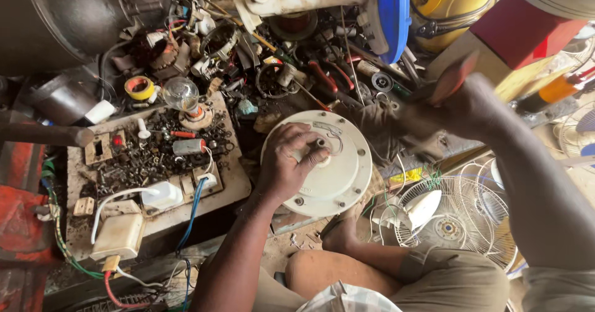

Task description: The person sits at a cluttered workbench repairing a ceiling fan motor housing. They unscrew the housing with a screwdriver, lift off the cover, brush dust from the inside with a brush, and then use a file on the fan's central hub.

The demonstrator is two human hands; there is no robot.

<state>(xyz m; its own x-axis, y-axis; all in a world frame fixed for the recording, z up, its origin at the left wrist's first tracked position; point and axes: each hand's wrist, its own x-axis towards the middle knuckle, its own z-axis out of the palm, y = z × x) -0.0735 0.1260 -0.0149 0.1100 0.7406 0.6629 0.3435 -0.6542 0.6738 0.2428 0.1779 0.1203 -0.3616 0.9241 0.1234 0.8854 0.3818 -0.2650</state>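
Crowded repair corner: floor and low bench full of wires, coils, tools, scrap. In the middle, in front of my knees, lies 1 round white motor housing (pixel 325 163), flat side up, w/ a short shaft at its centre.

My left hand (pixel 286 163) is closed around a small pin or punch held upright on that shaft; fingers curl tight, thumb near the hub. My right hand (pixel 462 104) is raised to the right above the housing, fist closed on 1 hammer w/ reddish handle (pixel 454 76); it is blurred, the head I cannot see clearly.

I judge the step as driving the shaft or bearing w/ blows. The next move calls for a straight hit on the pin top, away from my left fingers, and the housing must not slide.

Count: 1 housing, 1 hammer, 1 clear bulb (pixel 181 93) on the wooden test board (pixel 232 185) at left, 1 yellow tape roll (pixel 139 88) beyond the board's far edge, 1 fan grille (pixel 458 228) at right.
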